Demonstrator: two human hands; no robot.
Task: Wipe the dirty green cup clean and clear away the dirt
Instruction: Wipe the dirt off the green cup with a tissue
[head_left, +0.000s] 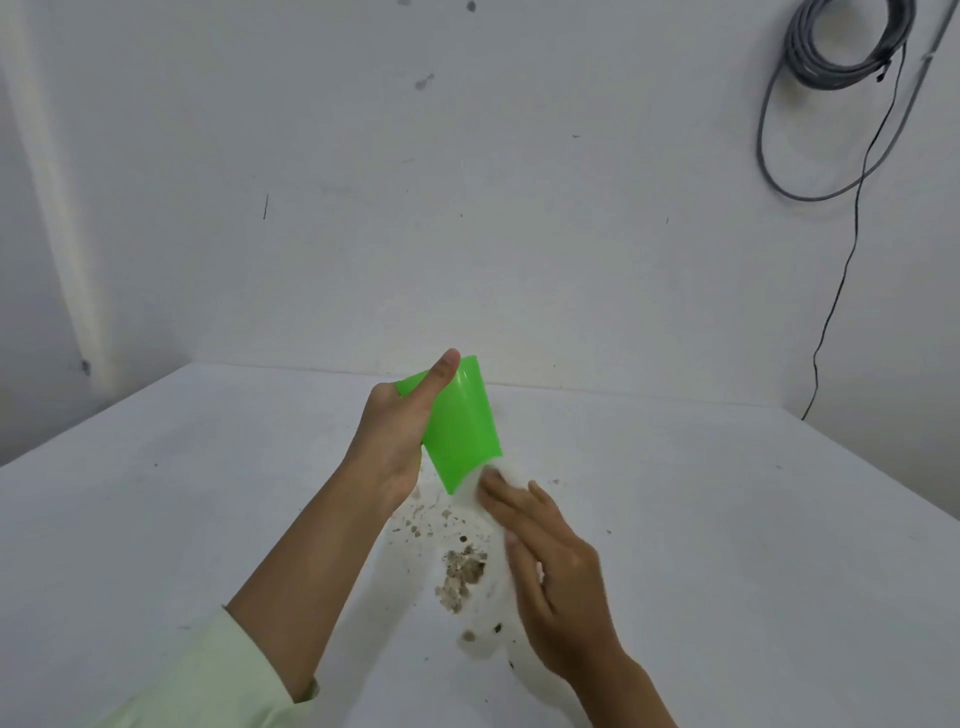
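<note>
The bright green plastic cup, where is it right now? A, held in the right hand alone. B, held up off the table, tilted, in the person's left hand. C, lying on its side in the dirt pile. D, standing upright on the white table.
B: the bright green plastic cup is gripped by the left hand, tilted above the white table, while the right hand presses something pale and blurred at its lower end.

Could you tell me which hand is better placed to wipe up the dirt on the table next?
Probably the right hand: it holds the blurred white wipe and hovers beside the brown dirt pile on the white table. The left hand is busy gripping the tilted bright green plastic cup.
</note>
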